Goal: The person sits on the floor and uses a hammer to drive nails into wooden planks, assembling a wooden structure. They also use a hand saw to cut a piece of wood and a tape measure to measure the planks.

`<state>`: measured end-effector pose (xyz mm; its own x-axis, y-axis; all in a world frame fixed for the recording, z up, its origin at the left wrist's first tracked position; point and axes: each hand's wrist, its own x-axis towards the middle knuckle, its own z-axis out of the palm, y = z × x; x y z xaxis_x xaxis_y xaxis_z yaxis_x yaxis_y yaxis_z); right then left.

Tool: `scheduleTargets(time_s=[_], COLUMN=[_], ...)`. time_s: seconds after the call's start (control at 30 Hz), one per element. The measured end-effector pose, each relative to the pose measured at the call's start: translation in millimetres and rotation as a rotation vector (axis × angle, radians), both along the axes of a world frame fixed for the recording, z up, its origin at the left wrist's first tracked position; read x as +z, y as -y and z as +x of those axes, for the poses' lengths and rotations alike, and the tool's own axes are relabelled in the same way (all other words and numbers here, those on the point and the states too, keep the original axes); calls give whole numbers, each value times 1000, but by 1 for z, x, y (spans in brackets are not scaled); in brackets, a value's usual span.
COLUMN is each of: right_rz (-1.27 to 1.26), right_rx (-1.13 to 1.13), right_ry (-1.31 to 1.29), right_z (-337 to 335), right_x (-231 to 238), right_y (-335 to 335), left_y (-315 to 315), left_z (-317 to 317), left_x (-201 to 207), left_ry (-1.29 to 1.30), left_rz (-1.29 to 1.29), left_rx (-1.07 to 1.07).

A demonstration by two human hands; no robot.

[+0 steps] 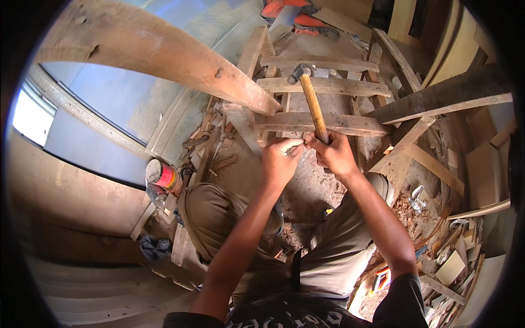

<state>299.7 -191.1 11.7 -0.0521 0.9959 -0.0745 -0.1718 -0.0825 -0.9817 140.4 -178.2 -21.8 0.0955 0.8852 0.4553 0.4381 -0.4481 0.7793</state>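
Observation:
A hammer (pixel 313 104) with a wooden handle and a dark metal head stands upright in my right hand (pixel 336 156), which is closed around the lower end of the handle. My left hand (pixel 280 158) is beside it with thumb and fingers pinched together. The fingertips of both hands meet or nearly meet; whatever small thing lies between them is too small to make out. Just beyond the hands is a wooden frame, its nearest crosspiece (pixel 333 124) running left to right. More crosspieces (pixel 328 86) lie farther off.
A thick wooden beam (pixel 158 52) slants in from the upper left, and a dark beam (pixel 448 94) from the right. A tin can (pixel 162 174) stands left of my knee. Wood scraps (pixel 451 268) pile up at the lower right. Orange and dark cloth (pixel 298 16) lies at the far end.

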Motion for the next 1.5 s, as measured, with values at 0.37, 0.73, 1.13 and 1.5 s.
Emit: scheduleTargets(time_s=[0.37,0.73,1.13,1.5], right_rz=[-314,-362,-384,-370], right_rx=[-145,-196,-39,9], right_ry=[26,-146,-102,-3], right_z=[-20,-34,-33,-35], right_x=[-24,-92,-91,-79], right_y=[-107,-196,-211,-208], left_y=[-67,-146,-147,-141], left_z=[8,39,43,35], left_x=[-65,-92,-83,-66], left_ry=[1144,1434,1327,1195], left_rz=[-975,-787,-774,-804], left_rx=[187,120,272,316])
